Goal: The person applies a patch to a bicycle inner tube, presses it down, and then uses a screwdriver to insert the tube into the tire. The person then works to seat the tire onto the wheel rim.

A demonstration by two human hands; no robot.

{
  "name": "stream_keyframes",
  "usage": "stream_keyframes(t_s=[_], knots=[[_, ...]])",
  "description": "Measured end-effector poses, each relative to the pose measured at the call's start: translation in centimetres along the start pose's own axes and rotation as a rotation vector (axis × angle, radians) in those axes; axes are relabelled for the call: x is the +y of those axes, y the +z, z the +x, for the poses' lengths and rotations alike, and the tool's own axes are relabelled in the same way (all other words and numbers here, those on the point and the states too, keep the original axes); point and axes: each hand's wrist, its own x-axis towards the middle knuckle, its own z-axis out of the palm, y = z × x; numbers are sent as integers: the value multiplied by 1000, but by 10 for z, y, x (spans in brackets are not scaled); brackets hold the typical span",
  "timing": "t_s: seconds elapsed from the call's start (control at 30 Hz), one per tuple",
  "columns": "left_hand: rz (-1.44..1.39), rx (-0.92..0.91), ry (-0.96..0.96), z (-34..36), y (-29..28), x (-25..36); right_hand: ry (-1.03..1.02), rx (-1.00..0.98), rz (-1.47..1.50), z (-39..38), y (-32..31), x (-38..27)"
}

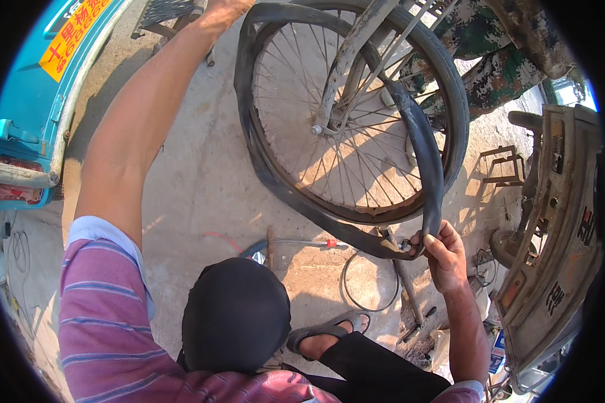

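Observation:
A black rubber inner tube (434, 178) hangs as a long loop beside and partly across a spoked bicycle wheel (456, 101). My right hand (444, 255) pinches the tube's lower right bend between thumb and fingers, next to its metal valve (405, 246). At the top edge, my left hand (232, 5) is by the upper left end of the tube; its fingers are cut off by the frame, so its grip is hidden. The wheel still sits in its worn metal fork (346, 60), with a tyre around its rim.
A teal vehicle body (27, 101) stands at left, a rusty vehicle part (551, 221) at right. Camouflage cloth (477, 30) hangs behind the wheel. A thin dark hose (346, 285), a stick (270, 245) and a small metal frame (503, 168) lie on the concrete.

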Motion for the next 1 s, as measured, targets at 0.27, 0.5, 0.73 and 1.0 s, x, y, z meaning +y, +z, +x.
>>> stream_keyframes(t_s=[0.27,0.5,0.73,1.0], knots=[[-593,-650,-72,-234,2,2,9,63,-2,32,-5,37],[-1097,-1688,-557,-443,17,93,77,21,54,46,8,57],[-1413,-1425,-1009,-505,44,97,142,-25,136,49,16,71],[-822,-1173,-392,-499,53,61,148,-55,-121,88,45,24]])
